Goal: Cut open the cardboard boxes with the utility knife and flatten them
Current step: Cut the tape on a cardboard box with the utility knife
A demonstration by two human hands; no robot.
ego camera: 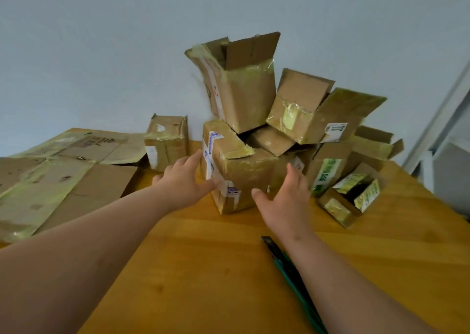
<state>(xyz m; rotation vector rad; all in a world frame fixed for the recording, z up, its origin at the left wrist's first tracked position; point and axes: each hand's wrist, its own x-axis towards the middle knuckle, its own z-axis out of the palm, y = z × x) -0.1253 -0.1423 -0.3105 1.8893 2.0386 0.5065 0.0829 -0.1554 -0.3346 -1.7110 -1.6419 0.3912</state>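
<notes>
A taped brown cardboard box with white and blue tape stands at the front of a pile on the wooden table. My left hand reaches to its left side, fingers straight, touching the taped corner. On the box's right, my right hand is spread open and close to it; contact is unclear. A green and black utility knife lies on the table, partly under my right forearm. A tall open box tops the pile.
Flattened cardboard sheets cover the table's left part. A small taped box stands beside them. Several more boxes lean at the right, against the pale wall. The table's right edge drops off beyond them.
</notes>
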